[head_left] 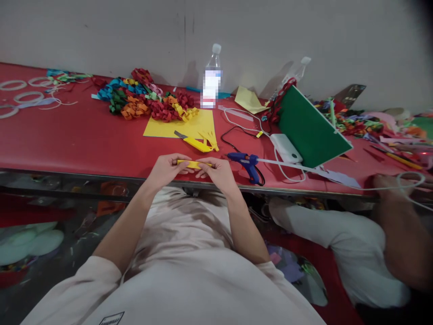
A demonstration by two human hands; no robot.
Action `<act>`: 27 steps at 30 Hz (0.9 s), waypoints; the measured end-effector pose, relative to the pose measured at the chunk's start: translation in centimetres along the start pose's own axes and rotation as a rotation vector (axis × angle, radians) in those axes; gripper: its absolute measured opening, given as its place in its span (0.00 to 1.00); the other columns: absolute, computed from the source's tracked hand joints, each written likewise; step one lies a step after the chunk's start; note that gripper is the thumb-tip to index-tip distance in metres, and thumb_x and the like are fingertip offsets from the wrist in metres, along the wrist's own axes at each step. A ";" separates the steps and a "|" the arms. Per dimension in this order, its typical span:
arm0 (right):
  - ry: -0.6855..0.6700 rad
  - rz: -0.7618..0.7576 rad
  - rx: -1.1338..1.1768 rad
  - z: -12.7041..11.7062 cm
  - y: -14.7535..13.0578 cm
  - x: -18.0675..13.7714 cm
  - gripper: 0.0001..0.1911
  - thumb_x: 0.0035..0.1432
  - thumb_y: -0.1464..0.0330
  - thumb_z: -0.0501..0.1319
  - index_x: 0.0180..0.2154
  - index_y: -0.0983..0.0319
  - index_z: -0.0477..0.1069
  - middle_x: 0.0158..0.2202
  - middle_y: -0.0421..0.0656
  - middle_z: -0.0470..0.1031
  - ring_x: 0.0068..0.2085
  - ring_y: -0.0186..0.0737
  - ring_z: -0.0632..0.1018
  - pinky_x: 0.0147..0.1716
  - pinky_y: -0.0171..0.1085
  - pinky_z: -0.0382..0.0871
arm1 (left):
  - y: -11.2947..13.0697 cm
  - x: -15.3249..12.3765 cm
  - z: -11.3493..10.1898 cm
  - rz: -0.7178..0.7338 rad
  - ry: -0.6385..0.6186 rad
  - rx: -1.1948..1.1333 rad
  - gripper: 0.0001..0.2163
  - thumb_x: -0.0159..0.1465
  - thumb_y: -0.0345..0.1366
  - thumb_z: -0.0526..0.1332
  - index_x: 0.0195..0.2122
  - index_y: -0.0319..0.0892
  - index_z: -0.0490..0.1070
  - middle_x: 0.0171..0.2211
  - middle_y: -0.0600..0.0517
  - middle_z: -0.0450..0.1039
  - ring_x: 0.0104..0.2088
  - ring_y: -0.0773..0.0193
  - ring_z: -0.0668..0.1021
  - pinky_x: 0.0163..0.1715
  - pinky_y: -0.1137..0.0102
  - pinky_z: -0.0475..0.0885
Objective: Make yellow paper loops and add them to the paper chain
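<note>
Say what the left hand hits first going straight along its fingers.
Most likely the right hand: the left hand has its fingers pointing across toward it, both holding the yellow strip. Depth is unclear, so the fingertips might slip past.

The held strip point(189, 164) is bright yellow, and the paper sheet point(205, 123) is yellow also, only a little paler. The utility knife point(197, 145) has a yellow handle and a grey blade. The glue gun point(249, 167) is dark blue; its glue stick point(275, 162) is whitish. The heap of curled paper point(134, 108) mixes 6 colours: red, blue, green, orange, yellow and pink. The bench point(67, 140) is red. The board point(306, 128) is deep green with a white edge. The wall point(101, 36) is grey. The pale shirt point(196, 289) carries a black-outlined emblem point(112, 318).
</note>
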State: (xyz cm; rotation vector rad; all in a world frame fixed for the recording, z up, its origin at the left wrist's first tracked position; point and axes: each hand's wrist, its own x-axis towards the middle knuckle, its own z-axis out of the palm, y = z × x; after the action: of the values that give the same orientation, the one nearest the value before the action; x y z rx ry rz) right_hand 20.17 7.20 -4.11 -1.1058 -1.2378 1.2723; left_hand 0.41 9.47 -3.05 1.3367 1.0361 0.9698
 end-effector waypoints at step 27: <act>-0.144 -0.170 -0.264 -1.5 -0.1 -1.0 0.22 0.59 0.59 0.68 0.53 0.59 0.78 0.41 0.44 0.83 0.35 0.37 0.81 0.37 0.35 0.76 | 0.4 -0.6 0.1 0.000 0.059 0.091 0.24 0.58 0.55 0.70 0.41 0.37 0.80 0.31 0.46 0.83 0.29 0.56 0.85 0.32 0.67 0.82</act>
State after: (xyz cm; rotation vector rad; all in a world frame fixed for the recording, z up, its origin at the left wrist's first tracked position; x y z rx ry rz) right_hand 21.71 6.32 -4.08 -1.0811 -1.6090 1.0968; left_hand 0.30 8.84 -2.66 1.3897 1.1366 0.9764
